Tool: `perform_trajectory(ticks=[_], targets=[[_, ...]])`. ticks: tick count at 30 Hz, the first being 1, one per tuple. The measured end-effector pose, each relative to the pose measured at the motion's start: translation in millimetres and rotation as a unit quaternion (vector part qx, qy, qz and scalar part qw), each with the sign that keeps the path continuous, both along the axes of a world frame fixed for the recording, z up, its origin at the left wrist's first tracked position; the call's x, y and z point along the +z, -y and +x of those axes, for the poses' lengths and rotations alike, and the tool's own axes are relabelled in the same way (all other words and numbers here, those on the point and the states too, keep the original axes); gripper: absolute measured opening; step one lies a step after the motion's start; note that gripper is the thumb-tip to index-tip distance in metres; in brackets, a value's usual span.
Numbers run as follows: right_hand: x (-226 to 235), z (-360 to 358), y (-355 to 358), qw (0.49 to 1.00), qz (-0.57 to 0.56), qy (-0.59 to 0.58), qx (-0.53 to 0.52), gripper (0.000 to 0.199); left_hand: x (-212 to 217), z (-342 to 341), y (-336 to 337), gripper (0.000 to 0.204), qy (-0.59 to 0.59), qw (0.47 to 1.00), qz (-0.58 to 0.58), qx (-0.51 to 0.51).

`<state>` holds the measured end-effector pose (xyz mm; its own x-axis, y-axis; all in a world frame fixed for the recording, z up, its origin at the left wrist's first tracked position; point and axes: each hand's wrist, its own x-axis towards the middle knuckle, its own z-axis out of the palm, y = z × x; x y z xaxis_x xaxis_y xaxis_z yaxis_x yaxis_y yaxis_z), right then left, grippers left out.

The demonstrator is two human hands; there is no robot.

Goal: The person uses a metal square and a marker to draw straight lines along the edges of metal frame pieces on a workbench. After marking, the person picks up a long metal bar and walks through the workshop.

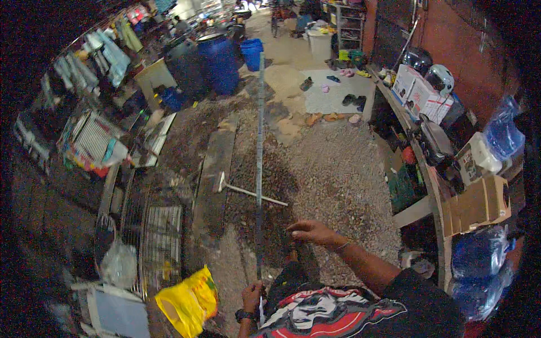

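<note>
A long, narrow grey bar (260, 169), like a flat strip or thin tube, runs from near the blue containers down toward my body. My left hand (252, 295), with a dark watch on its wrist, is closed around its near end. To the right of the bar, my right hand (313, 231) hangs above the gravel with its fingers stretched out and nothing visible in them. Beyond it, a T-shaped tool with a pale handle (265, 198) lies on the ground, crossed in my view by the bar.
A yellow bag (191, 301) sits at the near left beside a wire rack (163, 242). Blue barrels (218, 65) stand farther off. Along the right, a shelf holds helmets (439, 78), a cardboard box (476, 205) and large blue bottles (479, 253). Shoes (354, 101) lie on a pale mat.
</note>
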<state>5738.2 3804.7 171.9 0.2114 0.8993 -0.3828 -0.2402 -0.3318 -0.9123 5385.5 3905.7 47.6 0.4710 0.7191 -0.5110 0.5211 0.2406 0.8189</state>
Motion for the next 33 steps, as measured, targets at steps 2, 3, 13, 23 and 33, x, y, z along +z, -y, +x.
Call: perform_trajectory(ticks=[2,3,13,23,33], targets=[[51.8,39.3,-34.3,0.998,0.044,0.042,0.008,0.039,-46.8,18.2,-55.5,0.042,0.06,0.992,-0.1,0.049],[88.8,63.2,-47.1,0.988,0.117,0.093,0.028,0.038,-44.7,45.2,-83.9,0.041,0.053,0.995,-0.077,0.022],[327.9,184.0,-192.2,0.762,0.595,-0.207,0.15,0.029,-100.0,314.5,-340.3,0.048,0.079,0.992,-0.092,0.029],[318.5,462.2,-397.6,0.594,0.699,-0.287,0.276,0.055,-86.3,586.6,-494.9,0.049,-0.071,0.996,0.027,-0.049],[331.7,723.3,-569.3,0.588,0.665,-0.395,0.239,0.06,-98.0,865.9,-630.7,0.047,-0.11,0.978,0.168,-0.055]])
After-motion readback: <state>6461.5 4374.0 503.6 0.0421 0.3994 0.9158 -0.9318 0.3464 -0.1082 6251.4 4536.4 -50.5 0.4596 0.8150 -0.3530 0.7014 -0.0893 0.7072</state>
